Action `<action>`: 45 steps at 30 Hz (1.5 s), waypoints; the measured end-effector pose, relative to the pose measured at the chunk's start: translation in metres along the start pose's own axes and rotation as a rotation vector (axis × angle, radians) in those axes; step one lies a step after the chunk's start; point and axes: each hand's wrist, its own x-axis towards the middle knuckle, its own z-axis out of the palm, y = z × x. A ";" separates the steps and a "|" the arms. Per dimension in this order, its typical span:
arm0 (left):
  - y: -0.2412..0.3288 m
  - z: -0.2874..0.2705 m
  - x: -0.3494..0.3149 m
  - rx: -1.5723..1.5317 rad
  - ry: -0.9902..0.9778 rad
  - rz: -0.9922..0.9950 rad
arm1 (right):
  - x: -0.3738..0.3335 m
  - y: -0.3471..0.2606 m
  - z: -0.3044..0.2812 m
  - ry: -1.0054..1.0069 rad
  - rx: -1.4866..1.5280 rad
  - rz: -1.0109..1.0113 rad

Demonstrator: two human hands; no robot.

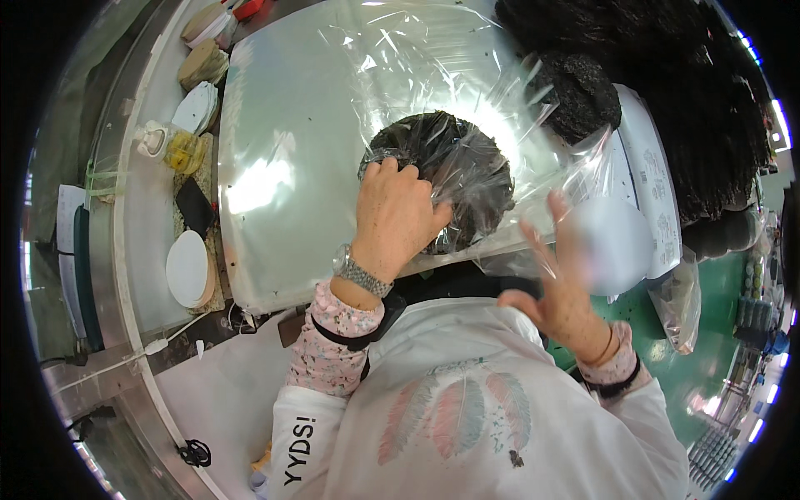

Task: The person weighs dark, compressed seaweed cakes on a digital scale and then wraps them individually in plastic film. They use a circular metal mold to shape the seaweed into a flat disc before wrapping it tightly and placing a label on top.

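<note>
A round, dark cake of dried seaweed-like strands (471,171) lies flat on the pale tabletop inside a clear plastic bag (400,79). My left hand (396,212) presses on the cake's left part, its curled fingers gripping the bag's film there. To the right, my right hand (562,287) is raised, thumb and two fingers spread. A round white paper disc (615,242), smeared by motion, is at that hand's far side; it appears held by the other fingers, which are mostly hidden.
Another dark round cake (579,96) sits at the back right, beside a large dark heap (658,75). A printed white sheet or box (654,183) lies below them. Stacks of round white discs (190,268) and a yellow tape roll (185,152) line the left ledge.
</note>
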 end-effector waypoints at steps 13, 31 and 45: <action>0.007 0.004 -0.002 -0.181 0.069 0.062 | 0.140 0.062 0.025 -0.231 0.060 -0.621; -0.024 0.001 -0.016 -0.813 0.656 -0.125 | 0.150 0.043 0.055 0.087 0.315 -0.367; -0.063 -0.022 0.078 -0.534 -0.033 0.390 | 0.159 0.035 0.064 -0.248 0.580 -0.139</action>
